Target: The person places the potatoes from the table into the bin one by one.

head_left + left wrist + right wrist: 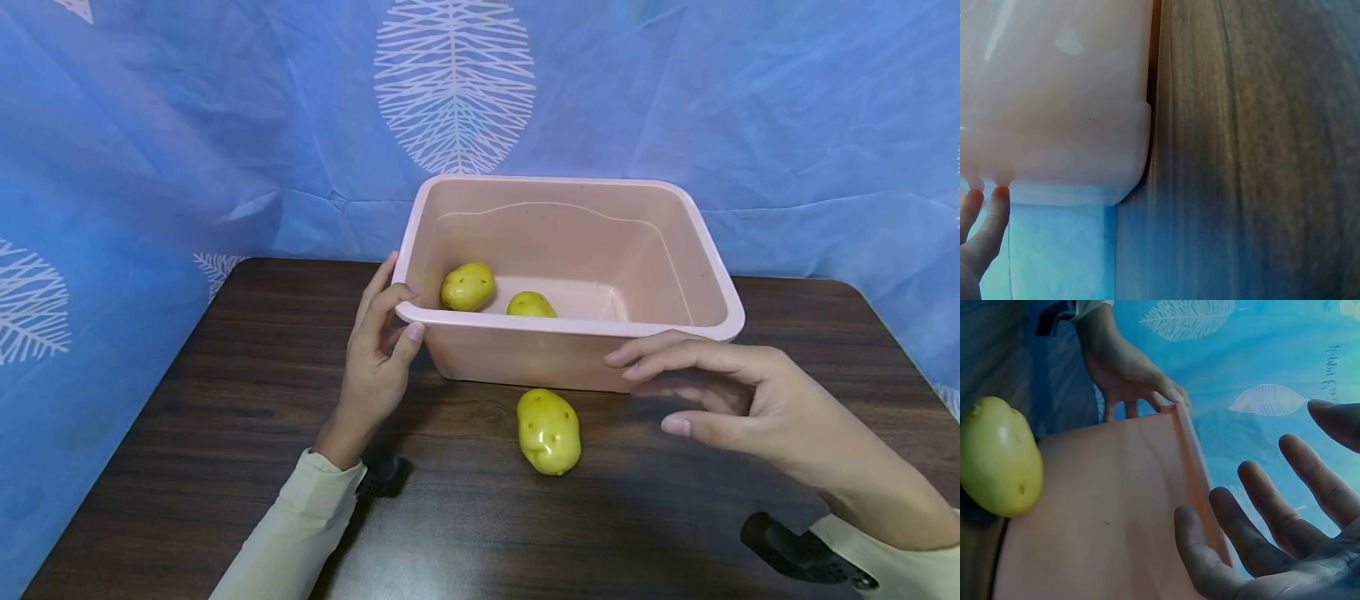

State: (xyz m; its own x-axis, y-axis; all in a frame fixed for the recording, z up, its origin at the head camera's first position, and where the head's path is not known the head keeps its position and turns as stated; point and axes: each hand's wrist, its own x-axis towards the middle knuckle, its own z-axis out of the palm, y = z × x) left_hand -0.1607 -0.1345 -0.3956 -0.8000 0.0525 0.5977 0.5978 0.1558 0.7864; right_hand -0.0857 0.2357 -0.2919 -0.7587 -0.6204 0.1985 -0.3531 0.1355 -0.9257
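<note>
A pink plastic bin (517,354) stands on the table, with one yellow-green potato (468,287) inside at the left and a second potato (532,304) partly hidden behind the front rim. A third potato (548,432) lies on the table in front; the right wrist view also shows this potato (1001,456) beside the bin wall. My left hand (378,358) grips the bin's front left corner, thumb at the front and fingers along the side. Holding nothing, my right hand (720,392) hovers by the bin's front right, its fingers spread in the right wrist view.
The dark wood table (225,400) has its back edge against a blue cloth (637,92) printed with white leaves. Black wrist devices show at both sleeves, one of them a black device (802,554) under the right wrist.
</note>
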